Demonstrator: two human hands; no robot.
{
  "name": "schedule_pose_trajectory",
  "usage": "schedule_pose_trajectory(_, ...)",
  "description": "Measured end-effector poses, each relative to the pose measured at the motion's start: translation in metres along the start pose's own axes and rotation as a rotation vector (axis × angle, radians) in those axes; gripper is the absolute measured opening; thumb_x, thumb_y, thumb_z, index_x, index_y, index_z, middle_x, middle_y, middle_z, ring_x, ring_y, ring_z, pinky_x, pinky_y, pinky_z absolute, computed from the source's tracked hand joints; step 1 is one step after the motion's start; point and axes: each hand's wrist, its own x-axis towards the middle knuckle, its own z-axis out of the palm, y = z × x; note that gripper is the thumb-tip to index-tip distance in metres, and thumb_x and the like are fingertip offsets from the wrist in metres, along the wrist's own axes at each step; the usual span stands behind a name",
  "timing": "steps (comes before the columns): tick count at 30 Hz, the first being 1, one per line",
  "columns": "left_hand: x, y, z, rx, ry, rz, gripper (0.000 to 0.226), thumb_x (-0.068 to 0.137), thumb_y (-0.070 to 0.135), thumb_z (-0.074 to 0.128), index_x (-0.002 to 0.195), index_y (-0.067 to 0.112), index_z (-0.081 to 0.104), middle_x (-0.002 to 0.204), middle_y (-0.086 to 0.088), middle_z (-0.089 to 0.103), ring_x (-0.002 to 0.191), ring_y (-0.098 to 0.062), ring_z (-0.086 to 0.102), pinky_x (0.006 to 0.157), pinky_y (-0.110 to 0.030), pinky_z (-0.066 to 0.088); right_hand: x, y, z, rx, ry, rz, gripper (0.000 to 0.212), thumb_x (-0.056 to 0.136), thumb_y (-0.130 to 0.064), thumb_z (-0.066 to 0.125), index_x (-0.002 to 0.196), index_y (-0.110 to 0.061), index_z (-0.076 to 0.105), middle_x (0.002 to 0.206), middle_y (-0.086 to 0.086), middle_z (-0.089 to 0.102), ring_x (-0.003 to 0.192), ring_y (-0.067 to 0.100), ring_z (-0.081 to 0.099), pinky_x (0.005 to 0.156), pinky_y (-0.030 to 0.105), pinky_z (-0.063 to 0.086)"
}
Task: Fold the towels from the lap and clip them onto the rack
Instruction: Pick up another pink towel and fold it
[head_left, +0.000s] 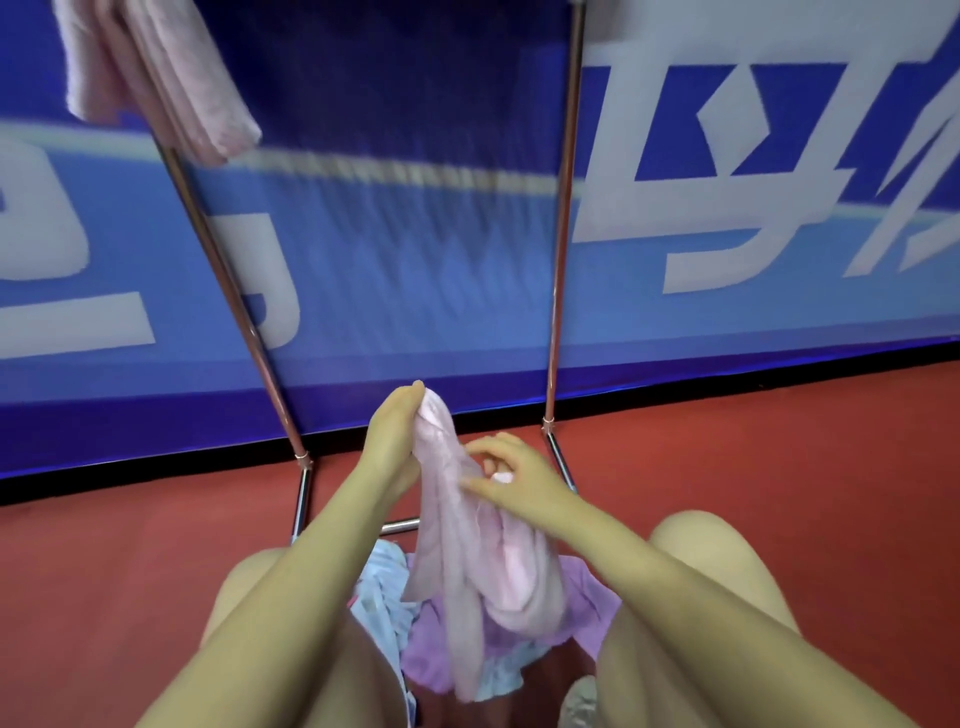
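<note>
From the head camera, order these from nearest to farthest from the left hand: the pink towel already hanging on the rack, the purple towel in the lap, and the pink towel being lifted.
1. Lifted pink towel: pinched by the left hand, centre.
2. Purple towel: below, in the lap.
3. Hanging pink towel: on the rack, top left.

The rack (560, 249) top and hanging pink towel (156, 78) are cut off; banner (415, 234) blurred.
</note>
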Motion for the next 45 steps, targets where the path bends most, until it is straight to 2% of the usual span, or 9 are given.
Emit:
schedule_pose_trajectory(6, 0.000, 0.001, -0.001, 0.116, 0.081, 0.039, 0.029, 0.097, 0.026, 0.049, 0.071, 0.015, 0.052, 0.070, -0.004, 0.053, 0.069, -0.017, 0.053, 0.069, -0.032, 0.043, 0.017, -0.001, 0.026, -0.038, -0.015, 0.041, 0.052, 0.076, -0.052, 0.057, 0.070, -0.001, 0.053, 0.075, 0.004, 0.043, 0.071, 0.023, 0.046, 0.069, 0.032, 0.040)
schedule_pose_trajectory(12, 0.009, 0.018, -0.027, 0.478, 0.166, 0.134, 0.039, 0.098, 0.031, 0.042, 0.080, 0.007, 0.067, 0.080, -0.009, 0.066, 0.074, -0.022, 0.058, 0.076, -0.034, 0.045, 0.036, -0.023, 0.014, 0.287, 0.056, 0.047, 0.031, 0.085, -0.031, 0.061, 0.079, -0.001, 0.065, 0.077, -0.001, 0.055, 0.072, 0.004, 0.050, 0.068, 0.019, 0.040)
schedule_pose_trajectory(15, 0.004, 0.016, -0.036, 0.795, 0.034, 0.260, 0.041, 0.100, 0.034, 0.045, 0.077, 0.004, 0.060, 0.072, 0.000, 0.054, 0.069, -0.015, 0.047, 0.070, -0.032, 0.040, 0.045, -0.026, 0.004, 0.376, 0.108, 0.085, 0.018, 0.093, -0.013, 0.057, 0.087, 0.000, 0.067, 0.073, -0.004, 0.059, 0.068, 0.000, 0.051, 0.064, 0.013, 0.042)
schedule_pose_trajectory(19, -0.007, 0.008, -0.049, 0.974, -0.351, 0.215, 0.048, 0.080, 0.061, 0.052, 0.071, 0.015, 0.061, 0.070, 0.014, 0.056, 0.066, -0.003, 0.048, 0.064, -0.024, 0.041, 0.052, -0.021, -0.010, 0.350, 0.230, 0.128, 0.026, 0.091, -0.016, 0.057, 0.069, -0.005, 0.055, 0.065, -0.003, 0.049, 0.063, 0.005, 0.045, 0.060, 0.022, 0.039)
schedule_pose_trajectory(23, -0.018, 0.009, -0.043, 0.560, -0.163, 0.206, 0.026, 0.092, 0.036, 0.058, 0.087, 0.013, 0.070, 0.088, 0.007, 0.069, 0.087, -0.010, 0.059, 0.080, -0.027, 0.045, 0.047, -0.019, -0.021, 0.238, 0.132, 0.074, 0.035, 0.090, -0.017, 0.060, 0.062, -0.003, 0.044, 0.062, -0.003, 0.039, 0.059, 0.006, 0.035, 0.055, 0.023, 0.030)
schedule_pose_trajectory(28, -0.016, 0.026, -0.050, -0.074, -0.106, -0.080, 0.051, 0.097, 0.042, 0.045, 0.107, -0.004, 0.065, 0.103, -0.022, 0.070, 0.101, -0.030, 0.067, 0.091, -0.038, 0.051, 0.031, -0.015, -0.023, 0.123, -0.169, 0.073, 0.031, 0.087, -0.024, 0.066, 0.064, -0.014, 0.047, 0.064, -0.005, 0.039, 0.059, 0.006, 0.034, 0.053, 0.022, 0.027)
schedule_pose_trajectory(36, -0.005, 0.032, -0.061, -0.313, 0.287, 0.033, 0.034, 0.094, 0.041, 0.054, 0.099, 0.009, 0.062, 0.104, -0.015, 0.068, 0.100, -0.029, 0.066, 0.090, -0.039, 0.054, 0.009, 0.014, -0.053, -0.166, -0.212, 0.187, 0.043, 0.083, -0.029, 0.069, 0.055, -0.020, 0.038, 0.056, -0.008, 0.038, 0.055, 0.007, 0.034, 0.055, 0.029, 0.027)
schedule_pose_trajectory(42, 0.006, 0.027, -0.087, -0.187, 0.569, 0.080, 0.038, 0.078, 0.045, 0.064, 0.102, 0.016, 0.069, 0.111, -0.004, 0.071, 0.103, -0.023, 0.066, 0.099, -0.040, 0.050, -0.018, 0.045, -0.081, -0.258, -0.191, 0.315, 0.044, 0.079, -0.036, 0.070, 0.054, -0.022, 0.037, 0.055, -0.008, 0.036, 0.049, 0.003, 0.031, 0.052, 0.026, 0.025)
schedule_pose_trajectory(45, 0.005, 0.023, -0.086, -0.012, 0.570, 0.092, 0.021, 0.082, 0.042, 0.057, 0.082, 0.023, 0.064, 0.098, 0.003, 0.064, 0.089, -0.018, 0.059, 0.095, -0.037, 0.047, -0.029, 0.049, -0.092, -0.189, -0.161, 0.348, 0.046, 0.080, -0.033, 0.071, 0.053, -0.022, 0.035, 0.055, -0.009, 0.034, 0.052, 0.005, 0.030, 0.049, 0.022, 0.024)
